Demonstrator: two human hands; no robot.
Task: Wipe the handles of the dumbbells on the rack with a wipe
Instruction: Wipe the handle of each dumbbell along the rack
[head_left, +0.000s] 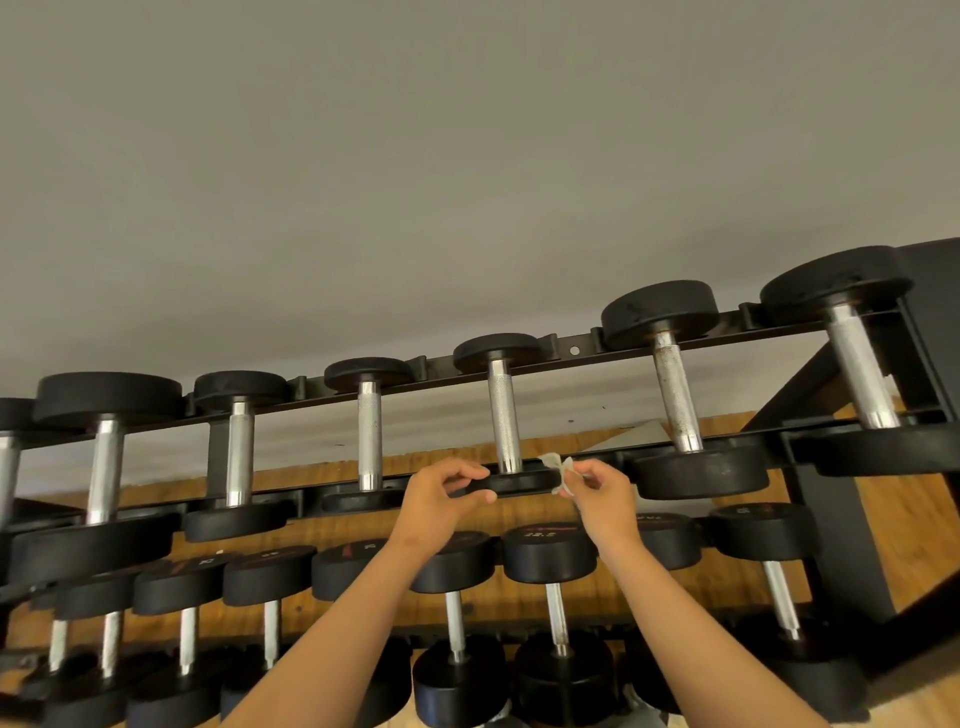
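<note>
**Hands close on a dumbbell, wipe at the ready**

The left hand (447, 496) curls its fingers (470, 472) round the near head (522, 483) of a black rubber, chrome-barred dumbbell (501, 395), apparently to steady it. Just right of them, the right hand (600, 493) pinches a small crumpled white wipe (557, 466). Beyond the fingers, the knurled silver handle (505, 434) looks bright and as yet untouched, reaching back to the black steel rack (574, 349).

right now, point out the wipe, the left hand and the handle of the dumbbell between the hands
wipe (554, 463): head view, crumpled white top
left hand (439, 496): head view, back of hand
dumbbell handle (504, 421): head view, knurled middle
</note>
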